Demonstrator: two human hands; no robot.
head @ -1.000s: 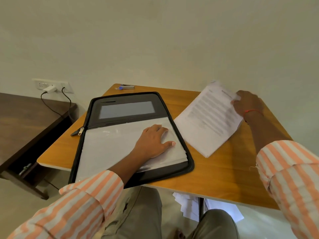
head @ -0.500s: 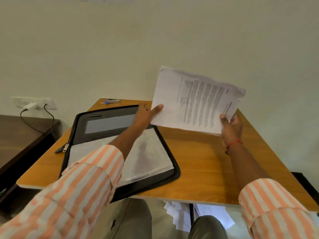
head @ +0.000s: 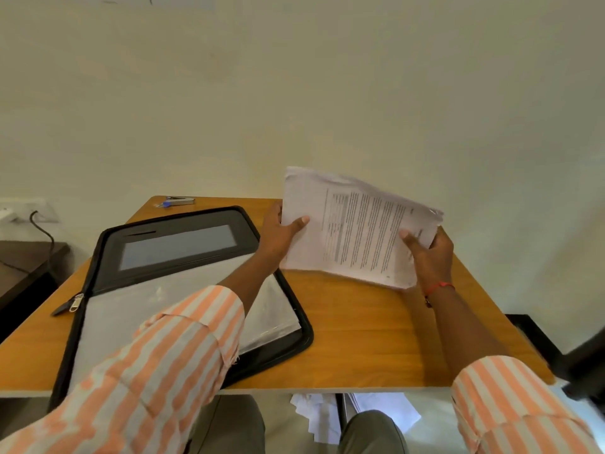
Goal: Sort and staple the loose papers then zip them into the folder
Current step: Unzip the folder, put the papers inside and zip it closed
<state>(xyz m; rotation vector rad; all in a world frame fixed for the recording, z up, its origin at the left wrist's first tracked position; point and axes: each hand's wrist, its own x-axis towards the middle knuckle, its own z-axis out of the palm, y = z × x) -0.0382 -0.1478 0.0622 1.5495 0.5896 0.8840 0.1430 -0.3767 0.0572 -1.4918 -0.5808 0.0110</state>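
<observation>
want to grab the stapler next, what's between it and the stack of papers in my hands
In the head view, only bare table lies between the stapler and the papers; the open folder sits nearer you, beside that path.

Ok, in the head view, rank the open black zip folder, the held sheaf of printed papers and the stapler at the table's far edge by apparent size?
1. Open black zip folder, largest.
2. Sheaf of printed white papers, held in both hands.
3. Small metal stapler, farthest from the camera, so it may look smaller than it is.
</observation>
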